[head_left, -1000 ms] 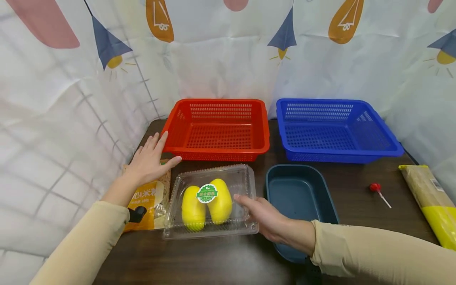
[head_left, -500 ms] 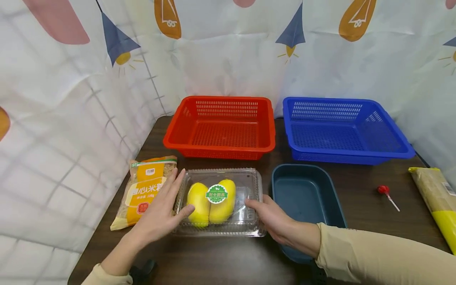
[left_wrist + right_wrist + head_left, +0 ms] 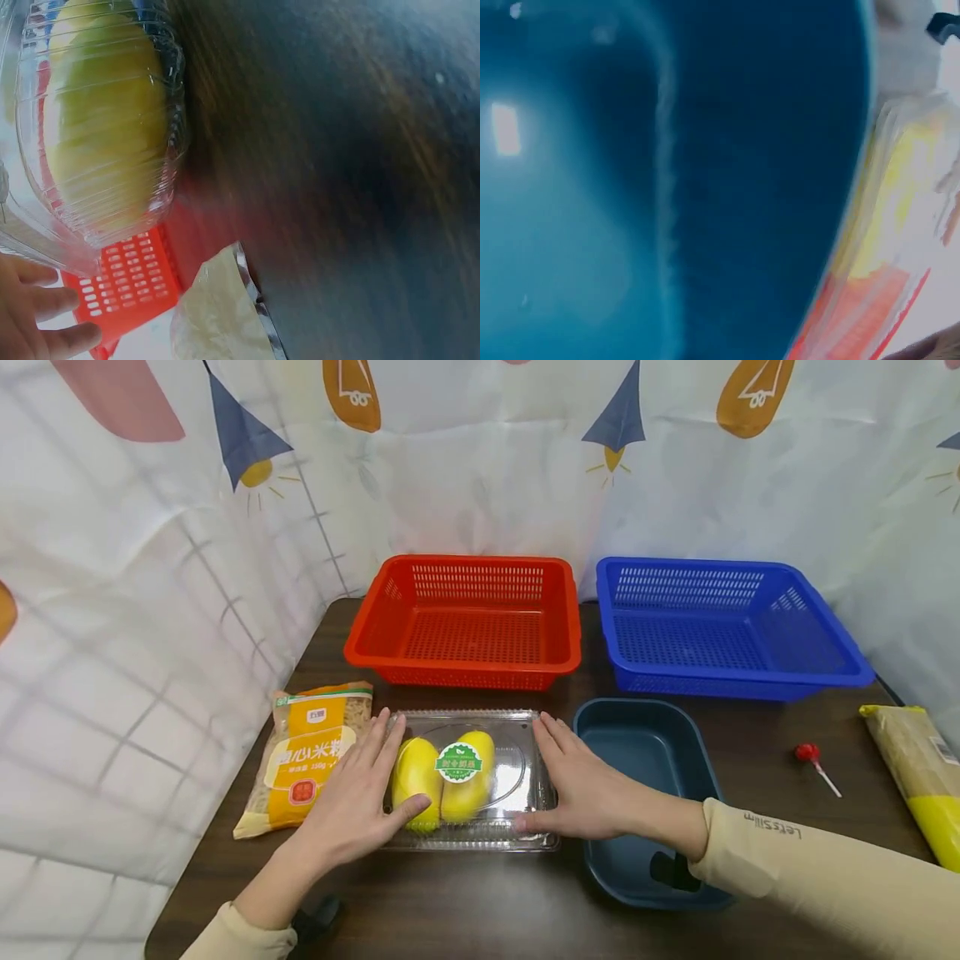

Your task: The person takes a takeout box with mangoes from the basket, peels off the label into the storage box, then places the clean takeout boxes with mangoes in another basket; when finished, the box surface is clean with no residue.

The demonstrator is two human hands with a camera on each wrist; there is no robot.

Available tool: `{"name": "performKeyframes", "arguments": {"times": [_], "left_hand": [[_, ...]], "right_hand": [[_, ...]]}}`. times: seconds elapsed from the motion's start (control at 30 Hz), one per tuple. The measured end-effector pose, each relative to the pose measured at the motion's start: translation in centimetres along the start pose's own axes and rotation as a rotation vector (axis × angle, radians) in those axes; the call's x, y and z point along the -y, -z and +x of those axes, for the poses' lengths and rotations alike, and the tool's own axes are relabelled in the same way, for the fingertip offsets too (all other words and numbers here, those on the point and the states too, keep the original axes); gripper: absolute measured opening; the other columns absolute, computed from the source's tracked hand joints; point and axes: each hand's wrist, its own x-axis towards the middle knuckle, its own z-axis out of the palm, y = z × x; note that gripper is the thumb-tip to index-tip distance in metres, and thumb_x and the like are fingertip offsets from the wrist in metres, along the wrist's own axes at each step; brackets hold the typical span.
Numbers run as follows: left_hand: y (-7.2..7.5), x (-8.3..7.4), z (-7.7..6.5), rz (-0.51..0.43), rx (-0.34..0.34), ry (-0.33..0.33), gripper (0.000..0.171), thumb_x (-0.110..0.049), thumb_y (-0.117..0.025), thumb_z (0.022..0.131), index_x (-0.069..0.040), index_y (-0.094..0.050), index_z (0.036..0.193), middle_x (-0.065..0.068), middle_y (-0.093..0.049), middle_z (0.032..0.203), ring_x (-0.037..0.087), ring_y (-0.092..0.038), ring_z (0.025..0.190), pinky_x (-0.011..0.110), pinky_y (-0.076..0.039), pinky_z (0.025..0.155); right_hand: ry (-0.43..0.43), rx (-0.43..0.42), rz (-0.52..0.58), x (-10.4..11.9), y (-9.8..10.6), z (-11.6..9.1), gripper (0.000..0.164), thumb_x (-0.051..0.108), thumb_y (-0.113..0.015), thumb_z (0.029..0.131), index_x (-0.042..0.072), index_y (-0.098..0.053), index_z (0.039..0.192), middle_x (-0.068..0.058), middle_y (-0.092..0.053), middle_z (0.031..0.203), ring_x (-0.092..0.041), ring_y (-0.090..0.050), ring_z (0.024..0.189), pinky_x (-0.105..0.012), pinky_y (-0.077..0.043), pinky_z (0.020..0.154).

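A clear plastic clamshell box (image 3: 517, 760) lies on the dark table, lid down, and holds two yellow mangoes (image 3: 417, 777) under a round green-and-white label (image 3: 458, 762). Along its left edge rests my left hand (image 3: 356, 802), fingers straight, thumb over the near left corner. My right hand (image 3: 588, 789) lies at the right edge, fingers extended and thumb on the near right part. Seen from the left wrist, a mango (image 3: 109, 120) shows through the ribbed side of the box, with fingertips (image 3: 71, 337) low at the left. The box is blurred in the right wrist view.
Behind the box stand a red basket (image 3: 463, 675) and a blue basket (image 3: 735, 687). An orange noodle bag (image 3: 307, 760) lies left of it, a dark teal tray (image 3: 652, 760) right. Farther right are a red lollipop (image 3: 808, 753) and a yellow-ended bag (image 3: 911, 777).
My left hand has come from over the noodle bag to the box's left edge. The box has settled flat. My right hand's grip on the right side has loosened into straight fingers.
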Motion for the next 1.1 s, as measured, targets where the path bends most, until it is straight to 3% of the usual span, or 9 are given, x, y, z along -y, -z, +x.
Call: {"name": "performKeyframes", "arguments": {"times": [0.07, 0.17, 0.33, 0.43, 0.6, 0.8, 0.93, 1.1], "left_hand": [[-0.1, -0.1, 0.1, -0.008, -0.003, 0.000, 0.100, -0.063, -0.059, 0.093, -0.010, -0.014, 0.165, 0.020, -0.013, 0.171, 0.044, -0.020, 0.156, 0.064, -0.026, 0.122], [-0.2, -0.3, 0.3, -0.053, 0.001, 0.010, 0.099, -0.063, -0.058, 0.094, -0.012, -0.012, 0.166, 0.018, -0.011, 0.172, 0.042, -0.019, 0.157, 0.065, -0.027, 0.121], [-0.5, 0.1, -0.1, -0.220, -0.002, 0.024, 0.102, -0.054, -0.065, 0.093, -0.014, -0.006, 0.166, 0.014, -0.004, 0.174, 0.043, -0.019, 0.157, 0.071, -0.029, 0.116], [-0.7, 0.6, -0.8, -0.280, -0.015, -0.003, 0.108, -0.046, -0.074, 0.089, -0.013, -0.007, 0.166, 0.014, -0.004, 0.174, 0.044, -0.019, 0.156, 0.072, -0.029, 0.116], [-0.8, 0.8, -1.6, -0.233, -0.034, -0.058, 0.113, -0.046, -0.079, 0.084, -0.011, -0.009, 0.166, 0.013, -0.007, 0.174, 0.042, -0.021, 0.156, 0.069, -0.031, 0.117], [-0.4, 0.6, -1.6, -0.162, -0.019, -0.055, 0.110, -0.054, -0.074, 0.086, -0.014, -0.010, 0.166, 0.012, -0.006, 0.174, 0.042, -0.025, 0.155, 0.066, -0.034, 0.117], [-0.3, 0.5, -1.6, -0.153, -0.006, -0.044, 0.109, -0.057, -0.072, 0.087, -0.014, -0.011, 0.166, 0.013, -0.008, 0.173, 0.041, -0.026, 0.155, 0.065, -0.034, 0.117], [-0.2, 0.5, -1.5, -0.157, -0.011, -0.040, 0.108, -0.059, -0.070, 0.088, -0.012, -0.012, 0.166, 0.014, -0.009, 0.173, 0.041, -0.026, 0.155, 0.065, -0.034, 0.117]], "right_hand": [[0.032, 0.043, -0.125, -0.4, 0.2, 0.1, 0.126, 0.058, -0.081, 0.079, -0.002, -0.010, 0.163, -0.022, -0.005, 0.172, -0.043, -0.012, 0.158, -0.060, -0.025, 0.123], [0.046, 0.065, -0.207, -0.8, 0.5, 0.1, 0.129, 0.062, -0.081, 0.077, -0.004, -0.011, 0.162, -0.024, -0.007, 0.171, -0.044, -0.016, 0.157, -0.058, -0.028, 0.123], [0.050, 0.079, -0.184, -1.0, 0.4, -0.1, 0.127, 0.062, -0.079, 0.079, -0.005, -0.009, 0.162, -0.027, -0.008, 0.170, -0.046, -0.020, 0.156, -0.060, -0.030, 0.121], [0.057, 0.086, -0.176, -1.1, 0.3, -0.2, 0.126, 0.064, -0.076, 0.081, -0.004, -0.008, 0.162, -0.025, -0.007, 0.171, -0.044, -0.019, 0.156, -0.059, -0.030, 0.122], [0.086, 0.084, -0.222, -1.4, 0.4, -0.3, 0.126, 0.072, -0.069, 0.082, -0.003, -0.008, 0.162, -0.024, -0.010, 0.171, -0.044, -0.025, 0.155, -0.059, -0.032, 0.121], [0.118, 0.063, -0.255, -1.5, 1.0, -0.4, 0.123, 0.070, -0.070, 0.083, -0.002, -0.010, 0.163, -0.025, -0.015, 0.169, -0.047, -0.032, 0.151, -0.061, -0.035, 0.118], [0.227, -0.016, -0.335, -1.4, 2.1, 0.2, 0.110, 0.063, -0.072, 0.086, 0.001, -0.022, 0.162, -0.024, -0.027, 0.166, -0.044, -0.039, 0.148, -0.061, -0.038, 0.116], [0.493, -0.062, -0.426, -0.4, 3.4, 2.4, 0.079, 0.048, -0.073, 0.091, 0.004, -0.047, 0.151, -0.017, -0.050, 0.155, -0.035, -0.051, 0.141, -0.053, -0.046, 0.112]]}}
